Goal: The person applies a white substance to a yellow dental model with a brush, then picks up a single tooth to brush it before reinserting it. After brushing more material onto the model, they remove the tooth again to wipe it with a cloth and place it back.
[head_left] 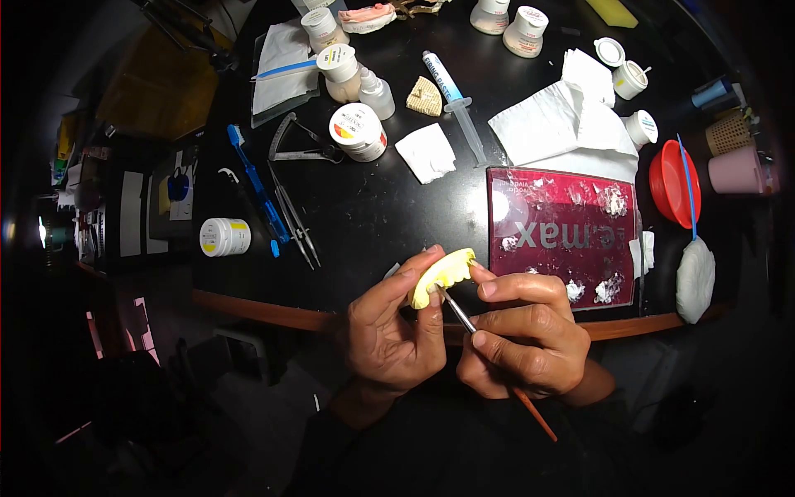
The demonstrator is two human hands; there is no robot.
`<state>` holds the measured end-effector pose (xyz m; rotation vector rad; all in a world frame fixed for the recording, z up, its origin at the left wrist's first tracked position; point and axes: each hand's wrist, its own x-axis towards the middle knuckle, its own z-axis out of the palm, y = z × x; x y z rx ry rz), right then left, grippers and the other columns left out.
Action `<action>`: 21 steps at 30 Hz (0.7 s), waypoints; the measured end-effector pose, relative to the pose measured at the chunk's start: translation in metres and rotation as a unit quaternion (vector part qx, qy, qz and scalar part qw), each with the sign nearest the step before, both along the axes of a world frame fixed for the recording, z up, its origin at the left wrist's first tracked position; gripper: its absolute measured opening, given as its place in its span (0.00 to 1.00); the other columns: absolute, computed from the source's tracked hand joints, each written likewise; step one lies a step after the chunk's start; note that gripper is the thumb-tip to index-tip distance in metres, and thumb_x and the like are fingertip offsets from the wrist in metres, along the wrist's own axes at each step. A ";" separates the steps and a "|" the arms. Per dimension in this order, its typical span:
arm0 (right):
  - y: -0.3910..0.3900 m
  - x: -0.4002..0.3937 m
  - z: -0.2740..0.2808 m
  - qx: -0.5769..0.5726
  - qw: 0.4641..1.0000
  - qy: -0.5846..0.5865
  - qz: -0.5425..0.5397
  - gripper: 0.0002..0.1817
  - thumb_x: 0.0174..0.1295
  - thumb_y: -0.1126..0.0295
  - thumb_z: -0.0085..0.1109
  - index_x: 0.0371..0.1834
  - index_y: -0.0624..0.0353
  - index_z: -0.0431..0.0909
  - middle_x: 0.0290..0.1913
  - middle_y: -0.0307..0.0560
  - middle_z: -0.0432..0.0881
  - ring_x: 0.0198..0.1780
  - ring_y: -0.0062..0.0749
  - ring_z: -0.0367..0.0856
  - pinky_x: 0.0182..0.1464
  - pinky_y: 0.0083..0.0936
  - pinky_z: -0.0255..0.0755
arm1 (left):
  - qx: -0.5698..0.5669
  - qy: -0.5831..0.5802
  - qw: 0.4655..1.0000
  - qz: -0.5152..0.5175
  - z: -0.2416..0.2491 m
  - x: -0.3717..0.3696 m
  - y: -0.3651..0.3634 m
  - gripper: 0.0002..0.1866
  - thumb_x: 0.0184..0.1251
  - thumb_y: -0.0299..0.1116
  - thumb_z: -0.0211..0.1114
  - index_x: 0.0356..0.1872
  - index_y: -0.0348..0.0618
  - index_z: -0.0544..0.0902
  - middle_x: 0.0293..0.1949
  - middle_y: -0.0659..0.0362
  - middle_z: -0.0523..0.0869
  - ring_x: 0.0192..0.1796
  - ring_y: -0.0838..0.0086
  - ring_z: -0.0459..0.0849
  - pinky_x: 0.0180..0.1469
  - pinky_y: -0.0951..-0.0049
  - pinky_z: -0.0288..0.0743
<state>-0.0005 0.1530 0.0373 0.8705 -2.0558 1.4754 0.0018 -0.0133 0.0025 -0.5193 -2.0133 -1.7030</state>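
Just past the table's front edge, my left hand (391, 338) pinches a yellow, curved dental arch piece (445, 273) between thumb and fingers. The piece has a scalloped edge and is tilted up to the right. My right hand (530, 341) grips a thin brush (460, 315) with a metal ferrule and reddish-brown handle. Its tip meets the lower side of the arch piece, close to my left thumb. A right fingertip also reaches the piece's right end. Beyond my right hand lies a dark red mixing slab (559, 257) with lumps of white paste on it.
Left of centre lie tweezers (291, 217), a blue toothbrush (258, 186) and a caliper (298, 141). White jars (358, 132) stand behind them. A syringe (457, 108), folded tissue (538, 124) and red bowl (669, 186) are farther back. A white round pad (696, 282) sits at the right edge.
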 end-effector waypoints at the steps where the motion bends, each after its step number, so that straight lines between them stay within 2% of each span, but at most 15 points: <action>1: 0.000 0.000 0.000 0.002 1.000 -0.001 0.002 0.10 0.54 0.80 0.79 0.34 0.65 0.85 0.38 0.47 0.85 0.58 0.49 0.88 0.63 0.46 0.89 | -0.001 0.001 1.000 0.001 0.000 0.000 0.000 0.19 0.76 0.11 0.53 0.63 0.26 0.63 0.55 0.25 0.83 0.59 0.43 0.89 0.64 0.52 0.90; 10: 0.001 0.000 0.000 0.013 1.000 0.007 0.013 0.11 0.55 0.78 0.81 0.36 0.66 0.86 0.39 0.49 0.86 0.59 0.49 0.87 0.65 0.49 0.88 | 0.002 -0.004 1.000 0.004 -0.001 0.001 0.001 0.20 0.76 0.12 0.55 0.64 0.27 0.62 0.56 0.21 0.82 0.60 0.45 0.89 0.66 0.57 0.87; 19: -0.001 0.000 -0.004 0.000 1.000 0.020 0.020 0.10 0.54 0.78 0.81 0.35 0.66 0.86 0.39 0.50 0.86 0.59 0.48 0.86 0.65 0.50 0.88 | 0.002 -0.017 1.000 -0.007 -0.001 0.002 -0.002 0.20 0.76 0.12 0.54 0.65 0.27 0.61 0.57 0.20 0.81 0.61 0.44 0.89 0.66 0.56 0.87; 21: -0.001 -0.001 -0.004 0.002 1.000 0.021 0.023 0.10 0.54 0.78 0.81 0.34 0.66 0.86 0.39 0.50 0.86 0.59 0.48 0.85 0.65 0.50 0.88 | 0.031 -0.001 1.000 -0.002 -0.005 0.000 0.000 0.21 0.74 0.11 0.59 0.63 0.27 0.64 0.55 0.23 0.84 0.60 0.45 0.90 0.65 0.57 0.87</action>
